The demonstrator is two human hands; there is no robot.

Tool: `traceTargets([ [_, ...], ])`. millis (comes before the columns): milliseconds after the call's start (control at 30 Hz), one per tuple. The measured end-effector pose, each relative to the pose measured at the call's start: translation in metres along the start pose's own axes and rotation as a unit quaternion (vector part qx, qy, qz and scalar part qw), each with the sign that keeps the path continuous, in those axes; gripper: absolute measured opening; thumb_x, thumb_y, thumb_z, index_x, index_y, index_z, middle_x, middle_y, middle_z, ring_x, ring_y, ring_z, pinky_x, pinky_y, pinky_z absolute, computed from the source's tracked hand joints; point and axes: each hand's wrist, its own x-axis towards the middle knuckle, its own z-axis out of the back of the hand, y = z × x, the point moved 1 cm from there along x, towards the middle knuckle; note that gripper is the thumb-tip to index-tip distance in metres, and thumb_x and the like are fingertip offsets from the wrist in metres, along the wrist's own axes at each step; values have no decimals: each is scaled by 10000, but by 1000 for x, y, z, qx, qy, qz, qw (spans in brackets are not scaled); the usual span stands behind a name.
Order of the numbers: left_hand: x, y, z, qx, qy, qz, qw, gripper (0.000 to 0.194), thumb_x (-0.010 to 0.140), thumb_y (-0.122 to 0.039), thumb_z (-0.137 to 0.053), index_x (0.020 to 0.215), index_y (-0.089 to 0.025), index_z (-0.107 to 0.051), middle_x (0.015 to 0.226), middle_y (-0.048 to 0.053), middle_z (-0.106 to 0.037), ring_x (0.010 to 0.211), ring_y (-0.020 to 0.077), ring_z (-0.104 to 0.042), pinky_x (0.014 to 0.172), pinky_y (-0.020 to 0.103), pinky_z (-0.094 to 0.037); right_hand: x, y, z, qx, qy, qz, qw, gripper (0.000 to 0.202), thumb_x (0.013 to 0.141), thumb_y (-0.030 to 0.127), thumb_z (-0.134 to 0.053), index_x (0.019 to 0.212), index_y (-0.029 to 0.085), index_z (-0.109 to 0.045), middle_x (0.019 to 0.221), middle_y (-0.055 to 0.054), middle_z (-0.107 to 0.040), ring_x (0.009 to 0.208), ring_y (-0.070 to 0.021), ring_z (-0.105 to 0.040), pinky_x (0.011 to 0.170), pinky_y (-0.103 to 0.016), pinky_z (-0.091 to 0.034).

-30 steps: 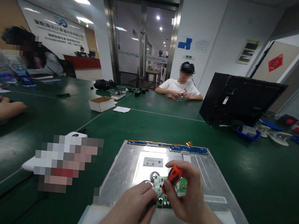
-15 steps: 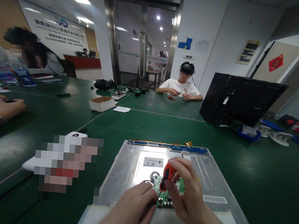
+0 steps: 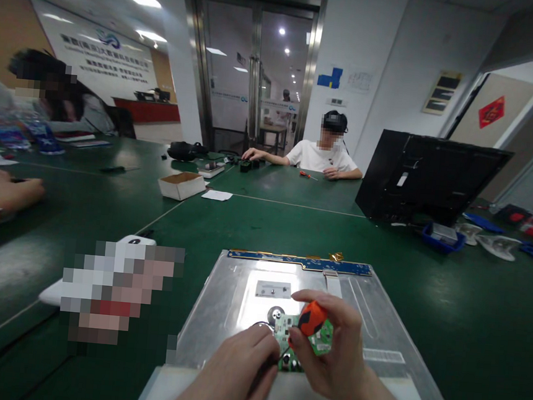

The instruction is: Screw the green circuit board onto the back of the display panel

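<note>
A metal display panel (image 3: 225, 296) lies in front of me, with a blue circuit strip (image 3: 289, 262) along its far edge. On it sits a small green circuit board (image 3: 286, 326), partly covered by my hands. My right hand (image 3: 342, 350) is closed round an orange and black screwdriver (image 3: 312, 319), whose handle leans toward the right and whose shaft points down to the board's near left part. Beside that tip, my left hand (image 3: 245, 363) rests with curled fingers at the board's left edge. What its fingertips hold, if anything, is hidden.
A black monitor casing (image 3: 431, 177) stands at the right, near a blue tray (image 3: 443, 237). An open white box (image 3: 182, 186) is further back. On the left lies a white phone (image 3: 139, 242), partly blurred out. A co-worker (image 3: 326, 152) sits opposite; another person's hands (image 3: 10, 193) are at left.
The screwdriver handle has tilted right and toward me, my right hand turning with it. My left hand stays put. The co-worker opposite has stretched an arm toward small black items.
</note>
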Motion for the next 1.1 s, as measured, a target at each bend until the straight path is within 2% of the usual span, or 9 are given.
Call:
traceTargets([
  [100,0,-1,1,6,-2,5,1000,186,890,-111,-471,996,-203,-593,988,87,-643,882,217,-600,785,308,-524,6,2,2,2,4,27,1000,555,895,155,-569,1401,234,-357,1160,-126,-660,994,-237,-685,794,-416,-585],
  [267,0,-2,1,12,0,6,1000,193,881,-92,-470,990,-205,-583,996,78,-643,886,217,-606,770,307,-516,12,3,4,-26,14,41,999,473,912,163,-520,1374,208,-425,1023,-98,-678,882,-228,-685,677,-369,-579],
  [467,-1,0,0,11,16,2,1000,208,901,-84,-447,1020,-209,-564,1044,75,-642,922,225,-600,761,320,-493,10,5,6,-28,45,45,998,559,922,133,-468,1465,178,-344,1122,-133,-693,796,-196,-694,631,-326,-582],
  [633,-1,4,-2,14,29,-1,999,190,914,-99,-455,1004,-215,-574,1032,68,-643,910,231,-595,774,329,-489,11,6,6,-18,44,61,997,567,912,122,-459,1467,154,-345,1130,-143,-689,894,-215,-705,625,-315,-590],
  [833,1,8,-2,16,38,6,999,163,928,-113,-454,995,-210,-567,1017,74,-642,901,238,-588,767,327,-487,12,6,6,-9,29,68,997,558,885,103,-470,1434,137,-373,1092,-134,-679,871,-205,-691,574,-294,-563],
  [1100,0,6,-2,20,32,2,999,181,919,-101,-455,1003,-213,-570,1015,72,-643,905,235,-596,785,323,-496,12,6,6,-16,26,76,997,520,891,94,-460,1405,115,-387,1035,-109,-666,878,-197,-671,599,-308,-536],
])
